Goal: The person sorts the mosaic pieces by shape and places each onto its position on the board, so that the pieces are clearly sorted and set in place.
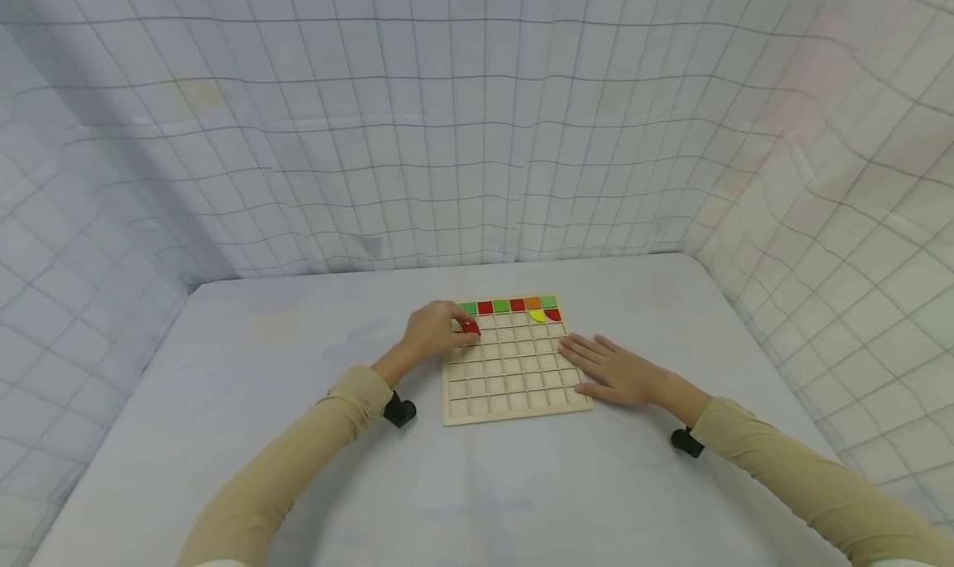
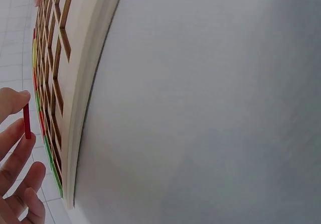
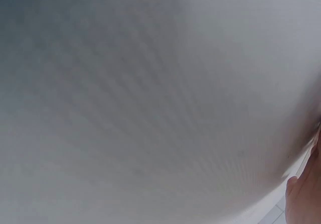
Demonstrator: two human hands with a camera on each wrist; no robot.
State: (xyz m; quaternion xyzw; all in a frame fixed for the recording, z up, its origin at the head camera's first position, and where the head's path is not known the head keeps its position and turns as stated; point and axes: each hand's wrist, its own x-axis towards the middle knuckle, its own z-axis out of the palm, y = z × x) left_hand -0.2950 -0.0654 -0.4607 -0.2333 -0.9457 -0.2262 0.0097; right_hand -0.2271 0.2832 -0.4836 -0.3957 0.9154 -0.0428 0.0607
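Between thumb and fingers my left hand [image 1: 436, 329] pinches a flat red tile [image 1: 471, 328], over the upper left of a wooden grid board [image 1: 517, 416]. Edge-on in the left wrist view, that red tile [image 2: 27, 121] looks thin, with the other fingers curling loosely below it. My right hand [image 1: 614, 372] rests with straight fingers on the board's right edge. Green, red and orange square tiles fill the board's far row, such as a green tile [image 1: 501, 306]. Below them at the right sit a yellow curved piece [image 1: 537, 315] and a red curved piece [image 1: 552, 314].
The board lies on a table with a pale cloth [image 1: 477, 501]. White grid-patterned curtains [image 1: 477, 136] rise behind the table and along both sides. A black wrist device [image 1: 400, 410] sits under the left wrist, and another black device [image 1: 686, 443] under the right.
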